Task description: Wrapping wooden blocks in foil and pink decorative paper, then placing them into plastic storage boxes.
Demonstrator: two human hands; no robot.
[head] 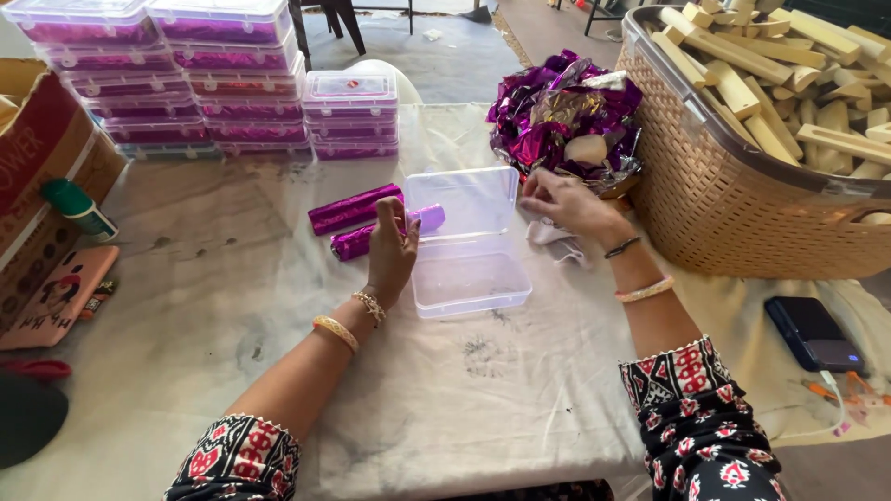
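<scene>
My left hand point(391, 249) rests beside a clear plastic box point(469, 278) whose lid stands open, and its fingers touch a purple foil-wrapped stick point(350, 244). A second wrapped stick point(353, 209) lies just behind it on the cloth. My right hand point(563, 203) hovers at the box's far right corner, fingers curled, close to a pile of purple foil sheets point(557, 116). Whether it pinches anything I cannot tell. A crumpled white scrap point(557, 243) lies under that wrist.
Stacks of shut boxes filled with purple sticks point(213, 79) stand at the back left. A woven basket point(733, 199) of bare wooden sticks fills the right. A dark phone point(814, 334) lies at the right, a pink phone case point(56, 295) and cardboard carton point(42, 148) at left.
</scene>
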